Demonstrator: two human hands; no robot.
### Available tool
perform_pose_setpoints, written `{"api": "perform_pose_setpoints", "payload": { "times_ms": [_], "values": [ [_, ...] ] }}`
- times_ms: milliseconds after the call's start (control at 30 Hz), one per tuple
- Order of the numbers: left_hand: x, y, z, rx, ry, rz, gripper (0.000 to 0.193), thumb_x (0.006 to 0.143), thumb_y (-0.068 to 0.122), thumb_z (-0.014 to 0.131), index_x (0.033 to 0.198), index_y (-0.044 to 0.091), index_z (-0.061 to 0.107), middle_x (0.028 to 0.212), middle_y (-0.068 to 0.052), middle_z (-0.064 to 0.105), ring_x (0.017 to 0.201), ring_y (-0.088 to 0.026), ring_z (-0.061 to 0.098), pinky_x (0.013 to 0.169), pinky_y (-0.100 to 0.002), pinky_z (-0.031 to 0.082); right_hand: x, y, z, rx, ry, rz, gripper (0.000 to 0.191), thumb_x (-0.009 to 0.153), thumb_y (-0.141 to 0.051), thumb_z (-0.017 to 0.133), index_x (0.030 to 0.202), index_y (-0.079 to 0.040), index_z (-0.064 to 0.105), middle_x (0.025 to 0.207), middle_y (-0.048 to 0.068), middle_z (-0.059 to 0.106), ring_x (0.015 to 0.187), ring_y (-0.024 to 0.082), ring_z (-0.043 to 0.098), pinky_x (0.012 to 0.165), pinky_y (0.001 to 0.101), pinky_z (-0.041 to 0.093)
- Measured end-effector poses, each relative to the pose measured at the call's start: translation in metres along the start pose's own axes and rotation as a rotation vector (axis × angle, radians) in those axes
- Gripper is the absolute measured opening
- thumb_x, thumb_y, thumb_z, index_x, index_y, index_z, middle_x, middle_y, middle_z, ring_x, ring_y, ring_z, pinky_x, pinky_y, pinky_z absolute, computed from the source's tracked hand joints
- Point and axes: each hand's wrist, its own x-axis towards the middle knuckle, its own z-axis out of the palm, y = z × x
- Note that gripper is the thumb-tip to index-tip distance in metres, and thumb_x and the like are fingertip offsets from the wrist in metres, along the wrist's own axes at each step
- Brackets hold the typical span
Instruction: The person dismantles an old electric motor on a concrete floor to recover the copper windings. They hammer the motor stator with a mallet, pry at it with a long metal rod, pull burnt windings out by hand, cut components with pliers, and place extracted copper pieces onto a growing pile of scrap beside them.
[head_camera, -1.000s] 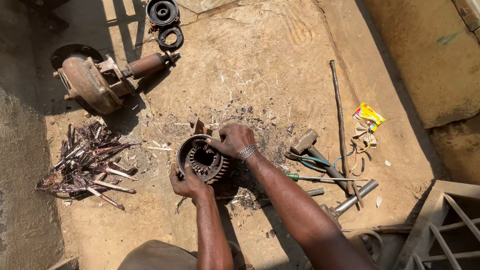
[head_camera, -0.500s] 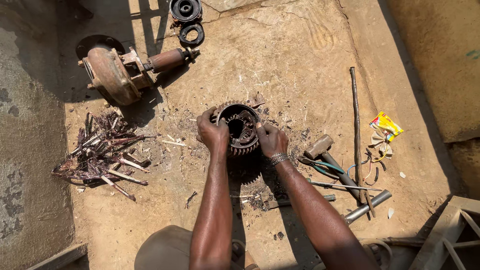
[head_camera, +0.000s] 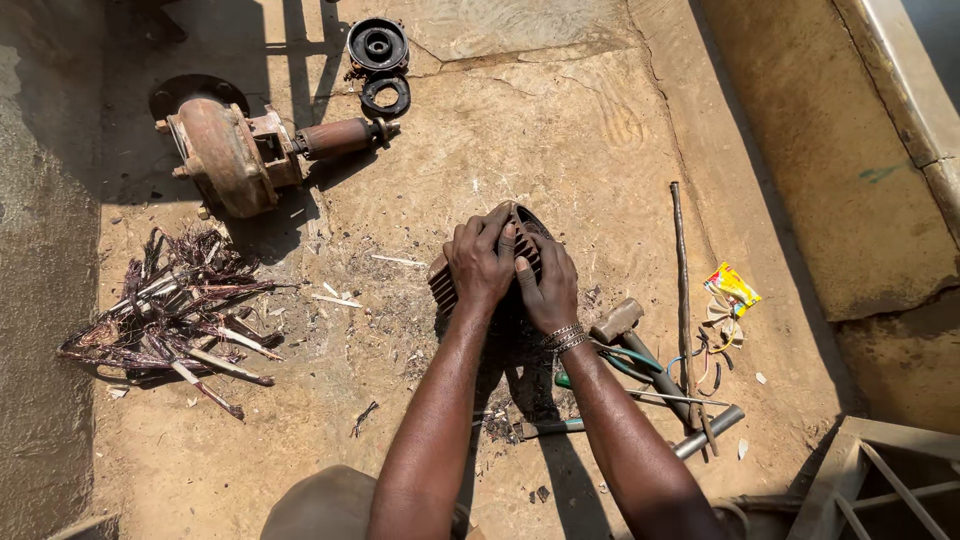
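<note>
Both hands, left (head_camera: 482, 262) and right (head_camera: 547, 288), clench the finned stator (head_camera: 527, 245) at floor (head_camera: 560, 130) centre, seemingly mid-turning it; hammer (head_camera: 625, 328) lies at four o'clock, pump (head_camera: 235, 150) at ten.

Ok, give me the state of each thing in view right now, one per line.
left hand: gripping the finned motor housing from above
right hand: pressed on its right side
finned motor housing: on the ground, mostly covered by both hands
pump casing: lying on its side, shaft out
pulled copper windings: loose heap
hammer: lying unused
long steel rod: flat on the ground
black end cover: detached, set aside
</note>
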Motion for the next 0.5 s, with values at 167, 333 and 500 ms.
{"api": "perform_pose_setpoints", "payload": {
  "times_ms": [167,333,500],
  "values": [
    [0.026,-0.007,0.01,0.062,-0.02,0.286,0.04,0.1,0.041,0.066,0.137,0.025,0.067,0.133,-0.003,0.071,0.113,-0.023,0.064,0.104,-0.05,0.04,0.026,0.025,0.003,-0.251,0.16,0.023,0.052,0.1,-0.047,0.065,0.131,-0.006,0.059,0.122,0.017,0.055,0.118,0.034,0.053,0.105,0.0497,0.042],
    [0.039,0.021,0.034,0.032,-0.104,0.223,0.045,0.094,0.038,0.072,0.136,0.024,0.066,0.133,-0.004,0.072,0.113,-0.025,0.063,0.102,-0.052,0.043,0.056,0.067,-0.022,-0.133,0.047,0.127,0.057,0.098,-0.05,0.064,0.132,-0.005,0.057,0.123,0.018,0.054,0.119,0.035,0.051,0.104,0.0479,0.04],
    [0.053,0.028,0.037,0.032,-0.235,0.085,0.054,0.085,0.038,0.081,0.135,0.023,0.068,0.123,-0.011,0.074,0.124,-0.029,0.056,0.112,-0.055,0.039,0.055,0.086,-0.025,-0.118,0.011,0.185,0.058,0.102,-0.051,0.058,0.137,-0.005,0.053,0.124,0.018,0.054,0.118,0.034,0.052,0.105,0.0465,0.042]
  ]
}}
